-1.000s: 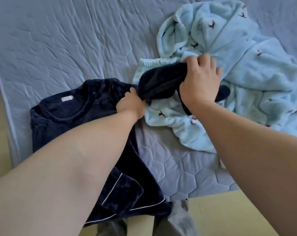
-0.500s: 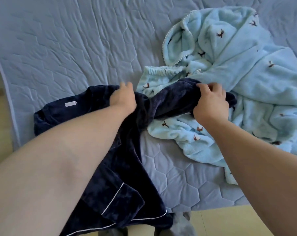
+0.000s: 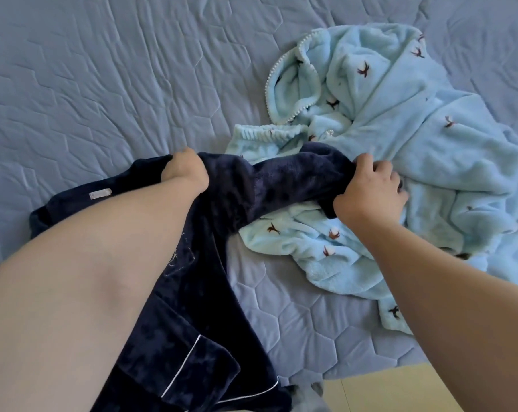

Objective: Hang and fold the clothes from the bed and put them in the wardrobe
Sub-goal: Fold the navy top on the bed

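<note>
Plainly you were laying out the navy top (image 3: 192, 292) to fold it. It lay on the bed (image 3: 103, 84) with its collar label (image 3: 100, 193) facing up and its hem hanging over the near edge.

Your left hand (image 3: 186, 171) was curled down on the top's shoulder, bunching the cloth there. I judge this was an anchor so the body would not slide. Your right hand (image 3: 370, 191) had its fingers wrapped round the end of the sleeve (image 3: 281, 179), drawn out to the right of the top. That pull stretched the sleeve fairly straight, which suits either smoothing it or folding it back across the top.

The blue robe (image 3: 415, 144) lay crumpled just right of the top, and the sleeve crossed over its near folds. The sleeve touched the robe, so lifting it could drag the robe along.

Much was hidden. Your left forearm covered most of the top's chest, so I could not tell how flat it lay. Your left fingertips were out of sight behind the knuckles. The cuff was buried in your right hand. The pocket (image 3: 192, 361), piped in white, showed low on the top, whose hem ran out of frame. A strip of floor (image 3: 385, 388) showed below and right of the top. No wardrobe or hanger was in view.
</note>
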### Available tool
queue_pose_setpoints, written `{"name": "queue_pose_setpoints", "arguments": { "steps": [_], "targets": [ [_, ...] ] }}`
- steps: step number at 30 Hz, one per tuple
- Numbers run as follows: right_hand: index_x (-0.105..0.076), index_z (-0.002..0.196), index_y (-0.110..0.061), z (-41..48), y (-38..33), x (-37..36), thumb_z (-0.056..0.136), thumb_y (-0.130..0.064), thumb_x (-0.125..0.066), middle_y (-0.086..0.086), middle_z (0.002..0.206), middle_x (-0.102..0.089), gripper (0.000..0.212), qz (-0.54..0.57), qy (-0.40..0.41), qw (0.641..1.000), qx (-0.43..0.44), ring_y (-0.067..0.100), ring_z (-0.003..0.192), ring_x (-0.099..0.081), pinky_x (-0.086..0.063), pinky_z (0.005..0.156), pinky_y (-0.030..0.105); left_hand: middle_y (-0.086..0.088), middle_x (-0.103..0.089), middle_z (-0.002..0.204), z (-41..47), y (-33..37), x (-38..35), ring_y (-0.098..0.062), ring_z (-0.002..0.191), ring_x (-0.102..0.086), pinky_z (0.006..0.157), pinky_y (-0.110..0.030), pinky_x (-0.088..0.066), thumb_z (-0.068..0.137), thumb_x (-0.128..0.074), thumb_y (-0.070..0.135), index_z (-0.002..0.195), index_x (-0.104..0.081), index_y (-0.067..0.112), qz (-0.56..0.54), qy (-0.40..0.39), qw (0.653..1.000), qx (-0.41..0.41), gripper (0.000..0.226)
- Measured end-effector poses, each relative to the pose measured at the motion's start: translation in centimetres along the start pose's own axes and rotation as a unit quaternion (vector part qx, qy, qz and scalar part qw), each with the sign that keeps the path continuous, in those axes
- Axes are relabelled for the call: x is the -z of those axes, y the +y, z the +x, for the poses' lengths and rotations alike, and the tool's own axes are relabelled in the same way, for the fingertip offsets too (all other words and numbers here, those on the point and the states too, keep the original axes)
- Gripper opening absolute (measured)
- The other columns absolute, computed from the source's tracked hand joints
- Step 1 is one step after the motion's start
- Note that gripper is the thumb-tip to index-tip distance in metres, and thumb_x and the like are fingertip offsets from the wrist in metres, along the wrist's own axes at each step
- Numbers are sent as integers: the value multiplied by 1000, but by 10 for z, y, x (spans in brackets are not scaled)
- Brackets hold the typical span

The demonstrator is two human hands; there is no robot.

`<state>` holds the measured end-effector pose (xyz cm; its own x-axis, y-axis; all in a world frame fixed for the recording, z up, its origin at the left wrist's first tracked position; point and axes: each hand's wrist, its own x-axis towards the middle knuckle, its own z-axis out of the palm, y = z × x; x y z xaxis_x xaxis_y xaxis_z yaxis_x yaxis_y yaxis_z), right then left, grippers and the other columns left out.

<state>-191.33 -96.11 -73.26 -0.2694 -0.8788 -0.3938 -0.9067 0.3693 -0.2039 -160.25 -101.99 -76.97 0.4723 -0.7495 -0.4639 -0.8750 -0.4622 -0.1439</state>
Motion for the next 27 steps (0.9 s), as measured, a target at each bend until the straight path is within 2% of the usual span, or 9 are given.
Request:
{"name": "queue_pose_setpoints", "arguments": {
  "steps": [4,8,11,13,15,17,19,22,27],
  "targets": [
    [-53,131,-29,-4,18,5,68,-9,-55,2,141,-42,66,265,-81,961,-22,28,134,-39,-40,110,41,-2,-53,125,-13,12,8,-29,106,-57,78,-39,-44,88,-54,14,117,-56,21,-41,29,988,-149,30],
    [-60,130,-24,-3,27,18,61,-19,-55,-11,110,-61,69,512,-64,842,-155,15,107,-63,-54,88,31,5,-58,121,-30,41,19,-18,104,-56,90,-36,-46,88,-52,16,114,-59,27,-132,-53,949,-281,30],
    [-63,122,-16,3,22,19,77,-53,-50,-2,108,-67,60,441,-27,861,-251,28,115,-61,-49,99,45,5,-62,123,-43,61,26,-20,109,-58,98,-39,-47,90,-53,32,123,-59,28,-89,-152,938,-298,34],
    [-62,115,-6,6,20,17,84,-64,-54,7,103,-66,66,346,-88,890,-282,32,101,-64,-53,91,42,1,-65,119,-52,73,30,-22,106,-58,95,-40,-48,91,-49,42,114,-63,26,-65,-166,936,-303,31],
    [-60,93,-9,10,19,21,86,-53,-66,3,80,-59,45,307,-166,896,-273,23,71,-59,-51,68,33,-2,-68,104,-62,89,36,-24,93,-61,80,-36,-49,91,-42,62,103,-63,22,-76,-194,939,-272,46],
    [-57,82,-15,14,17,31,89,-38,-71,1,78,-55,28,335,-209,881,-260,18,63,-52,-52,66,34,-2,-66,101,-72,104,46,-22,68,-65,64,-30,-48,78,-31,88,112,-56,28,-112,-258,938,-201,74],
    [-62,84,-14,19,17,46,89,-36,-70,1,78,-58,25,408,-143,865,-254,21,72,-59,-57,80,40,1,-60,117,-80,117,55,-15,53,-64,57,-26,-50,77,-36,90,126,-53,26,-146,-319,921,-170,82],
    [-62,77,-17,25,17,74,92,-41,-59,3,82,-64,29,467,42,860,-203,25,86,-66,-57,82,40,-4,-61,101,-81,136,63,-15,49,-64,46,-23,-47,99,-55,45,100,-60,21,-202,-351,892,-203,25],
    [-51,71,-19,10,13,95,99,-48,-52,-11,63,-51,39,384,198,902,-13,-7,65,-52,-33,59,17,-6,-65,96,-78,159,70,-22,62,-70,57,-29,-57,108,-39,25,91,-53,17,-444,-202,862,-136,23]
  ]
}}
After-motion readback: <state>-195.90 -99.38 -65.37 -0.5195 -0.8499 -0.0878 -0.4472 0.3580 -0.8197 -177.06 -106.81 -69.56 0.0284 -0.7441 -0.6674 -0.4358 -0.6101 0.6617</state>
